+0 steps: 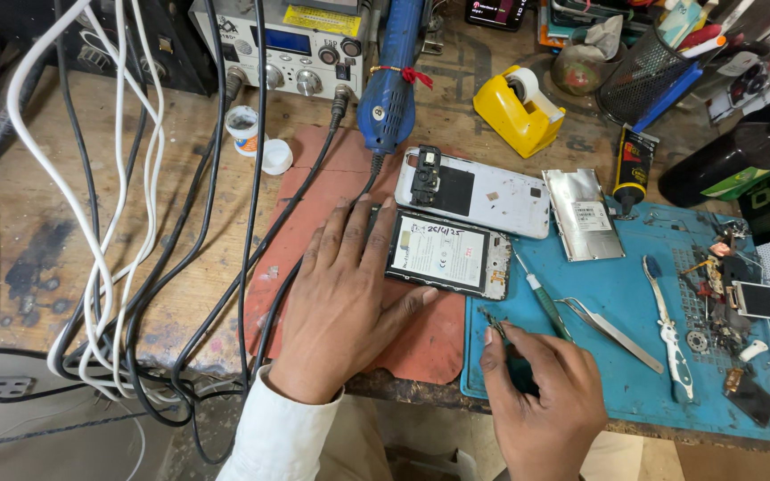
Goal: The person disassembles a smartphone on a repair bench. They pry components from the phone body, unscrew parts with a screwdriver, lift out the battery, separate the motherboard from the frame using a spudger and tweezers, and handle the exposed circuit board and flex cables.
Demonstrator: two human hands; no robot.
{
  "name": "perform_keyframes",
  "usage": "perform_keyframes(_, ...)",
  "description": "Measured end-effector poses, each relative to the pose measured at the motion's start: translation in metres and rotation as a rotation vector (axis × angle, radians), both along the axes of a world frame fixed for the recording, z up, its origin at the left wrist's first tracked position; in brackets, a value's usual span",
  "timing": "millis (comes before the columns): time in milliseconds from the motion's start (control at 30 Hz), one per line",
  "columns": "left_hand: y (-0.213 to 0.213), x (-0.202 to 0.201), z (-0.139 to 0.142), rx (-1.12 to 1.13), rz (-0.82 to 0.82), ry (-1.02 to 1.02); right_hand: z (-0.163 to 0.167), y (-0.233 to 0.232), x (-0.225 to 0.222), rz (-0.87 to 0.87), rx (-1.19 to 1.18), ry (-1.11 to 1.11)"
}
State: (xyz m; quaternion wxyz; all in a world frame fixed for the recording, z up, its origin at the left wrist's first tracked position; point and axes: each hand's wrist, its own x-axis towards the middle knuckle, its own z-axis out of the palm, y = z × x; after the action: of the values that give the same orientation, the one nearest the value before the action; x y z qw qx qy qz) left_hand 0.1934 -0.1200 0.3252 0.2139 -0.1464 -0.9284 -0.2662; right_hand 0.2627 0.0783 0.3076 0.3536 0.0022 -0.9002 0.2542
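My left hand (345, 298) lies flat on a red mat (421, 347), its fingers and thumb steadying the left end of an opened phone body (446, 254) with a battery showing. My right hand (541, 392) pinches a small dark tool or part (495, 321) between thumb and forefinger at the front left of the blue mat (617, 294), just below the phone. A white phone back cover (483, 191) lies behind the phone, and a silver metal plate (584, 214) lies to its right.
On the blue mat lie a green-handled screwdriver (545, 298), tweezers (612, 330), a white tool (670, 334) and several small parts (728, 294). A blue hot-air handle (394, 80), rework station (296, 49), yellow tape dispenser (519, 111), glue tube (632, 165) and cables (135, 223) crowd the back and left.
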Motion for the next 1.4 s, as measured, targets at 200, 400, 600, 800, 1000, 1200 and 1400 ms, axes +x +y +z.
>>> perform_keyframes(200, -0.001, 0.004, 0.007, 0.067, 0.017, -0.013, -0.002, 0.001, 0.002, -0.081, -0.132, -0.064)
perform_keyframes(400, -0.003, 0.007, 0.012, 0.082, -0.055, 0.033, -0.004, 0.006, 0.005, -0.096, -0.223, -0.039)
perform_keyframes(600, -0.009, 0.008, 0.013, 0.144, -0.119, -0.011, 0.002, 0.038, 0.011, -0.202, 0.035, -0.079)
perform_keyframes(800, -0.013, 0.017, 0.018, 0.096, -0.116, -0.024, 0.000, 0.063, 0.012, -0.268, 0.150, -0.244)
perform_keyframes(1000, -0.018, 0.032, 0.015, 0.146, -0.024, -0.101, -0.010, 0.068, 0.013, -0.180, -0.262, -0.152)
perform_keyframes(1200, -0.019, 0.037, 0.013, 0.176, -0.008, -0.026, 0.012, 0.060, 0.008, 0.240, -0.688, 0.071)
perform_keyframes(1400, -0.025, 0.043, 0.015, 0.258, -0.046, -0.025, 0.048, -0.011, -0.006, 0.485, -0.723, 0.127)
